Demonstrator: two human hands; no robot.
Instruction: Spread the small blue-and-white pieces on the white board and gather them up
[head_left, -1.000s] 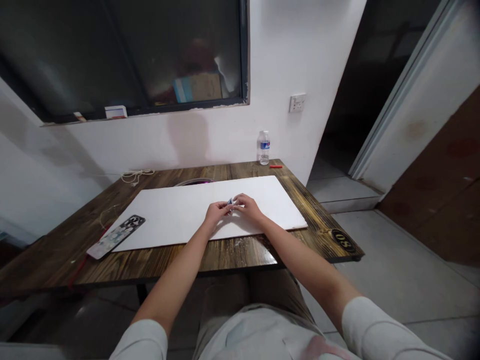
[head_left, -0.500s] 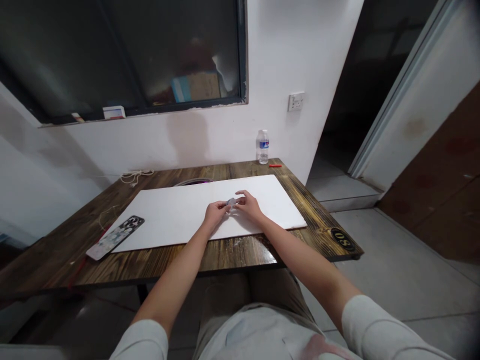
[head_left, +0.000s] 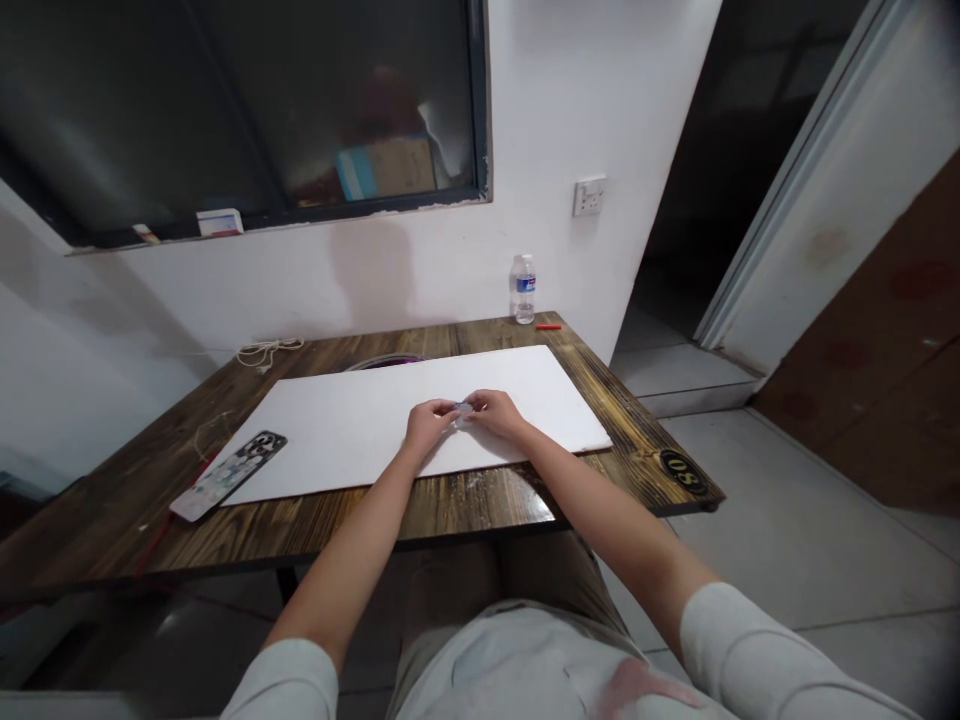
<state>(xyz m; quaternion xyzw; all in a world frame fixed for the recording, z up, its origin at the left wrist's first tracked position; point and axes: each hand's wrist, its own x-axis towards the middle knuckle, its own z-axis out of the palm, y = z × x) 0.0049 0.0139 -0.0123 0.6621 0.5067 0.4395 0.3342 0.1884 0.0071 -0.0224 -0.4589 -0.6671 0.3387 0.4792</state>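
Note:
A small grey-blue object (head_left: pixel 463 408), too small to name, is pinched between my two hands just above the white board (head_left: pixel 345 430). My left hand (head_left: pixel 430 424) grips it from the left with thumb and fingers closed. From the right, my right hand (head_left: pixel 495 411) closes its thumb and fingers on the same object. The fingertips cover much of it, so its full shape is hidden. The board lies flat on a dark wooden table (head_left: pixel 315 525).
A phone (head_left: pixel 229 475) overlaps the board's left edge. A white cable (head_left: pixel 270 350) lies at the back left, and a round dark-rimmed item (head_left: pixel 386 361) is partly under the board. A plastic bottle (head_left: pixel 525 290) and a red stick-like item (head_left: pixel 548 326) stand and lie at the back right.
My right hand's raised fingers have come down and closed round the small object. My left hand keeps its hold. The view has shifted slightly.

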